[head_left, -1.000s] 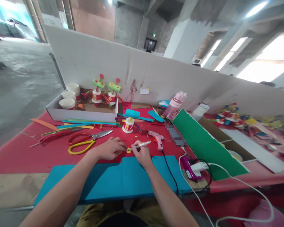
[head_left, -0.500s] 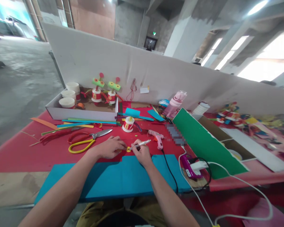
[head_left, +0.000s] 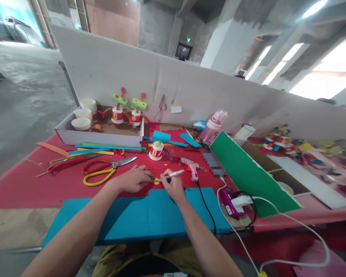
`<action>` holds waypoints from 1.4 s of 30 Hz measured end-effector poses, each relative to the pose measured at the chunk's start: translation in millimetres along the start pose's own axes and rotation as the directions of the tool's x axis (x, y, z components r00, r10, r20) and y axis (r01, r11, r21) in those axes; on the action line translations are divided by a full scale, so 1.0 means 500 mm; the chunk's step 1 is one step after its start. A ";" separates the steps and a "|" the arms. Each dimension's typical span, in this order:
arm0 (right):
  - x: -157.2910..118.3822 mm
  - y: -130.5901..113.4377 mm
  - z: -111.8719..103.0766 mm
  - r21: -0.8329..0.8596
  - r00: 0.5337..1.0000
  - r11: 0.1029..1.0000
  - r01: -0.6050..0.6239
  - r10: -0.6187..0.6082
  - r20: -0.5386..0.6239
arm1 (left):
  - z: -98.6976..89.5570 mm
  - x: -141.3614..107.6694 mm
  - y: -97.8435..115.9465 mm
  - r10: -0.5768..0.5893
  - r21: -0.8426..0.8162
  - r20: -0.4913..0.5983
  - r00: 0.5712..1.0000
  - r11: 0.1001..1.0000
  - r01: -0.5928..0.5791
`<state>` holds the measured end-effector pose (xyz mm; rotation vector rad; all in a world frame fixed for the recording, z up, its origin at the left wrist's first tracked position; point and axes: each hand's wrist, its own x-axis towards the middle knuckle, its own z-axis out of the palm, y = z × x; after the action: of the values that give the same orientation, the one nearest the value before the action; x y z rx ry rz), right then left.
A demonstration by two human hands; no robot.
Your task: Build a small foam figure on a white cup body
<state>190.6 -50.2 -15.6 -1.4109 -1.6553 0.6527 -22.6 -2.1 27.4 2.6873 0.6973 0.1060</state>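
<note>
1. Fingers of the right hand [head_left: 173,186] are closed round a slim white-and-clear pen [head_left: 175,174], its tip at a small round yellow disc [head_left: 156,181].
2. The left hand [head_left: 134,179] bends loosely beside the disc; its grip is hidden.
3. Drawing seems under way; the next stroke calls for a steady disc.
4. Beneath: red table covering [head_left: 66,188]. Nearer: flat blue sheet [head_left: 123,219].
</note>
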 end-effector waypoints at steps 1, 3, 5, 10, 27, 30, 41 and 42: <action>0.000 -0.001 0.000 -0.004 1.000 1.000 0.002 -0.002 -0.002 | 0.000 0.000 0.001 -0.001 0.000 0.000 1.000 1.000 0.001; 0.000 -0.002 0.000 -0.002 1.000 1.000 -0.002 0.002 -0.005 | 0.000 0.000 0.002 0.002 0.004 0.000 1.000 1.000 -0.002; 0.000 -0.002 0.000 0.002 1.000 1.000 -0.006 0.006 -0.005 | 0.001 0.001 0.002 0.005 0.005 -0.007 1.000 1.000 -0.005; 0.002 0.002 0.001 0.014 1.000 1.000 -0.015 0.015 -0.001 | 0.007 0.002 -0.005 0.015 0.000 -0.022 1.000 1.000 -0.015; 0.002 0.002 0.002 0.007 1.000 1.000 -0.015 0.015 -0.011 | 0.004 0.001 -0.002 0.017 0.018 -0.013 1.000 1.000 -0.017; 0.003 -0.001 0.002 -0.006 1.000 1.000 -0.003 0.003 -0.027 | 0.007 0.003 -0.004 0.023 0.025 -0.023 0.999 0.999 -0.023; 0.002 -0.001 0.002 -0.011 1.000 1.000 -0.004 0.004 -0.022 | 0.004 0.003 -0.002 0.030 0.033 -0.016 0.999 0.999 -0.029; 0.002 -0.001 0.002 -0.008 1.000 1.000 -0.002 0.002 -0.019 | 0.003 0.002 -0.001 0.026 0.034 -0.014 1.000 0.999 -0.025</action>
<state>189.2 -49.4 -15.5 -1.4203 -1.6436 0.6330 -21.6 -1.5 25.7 2.7306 0.6751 0.1218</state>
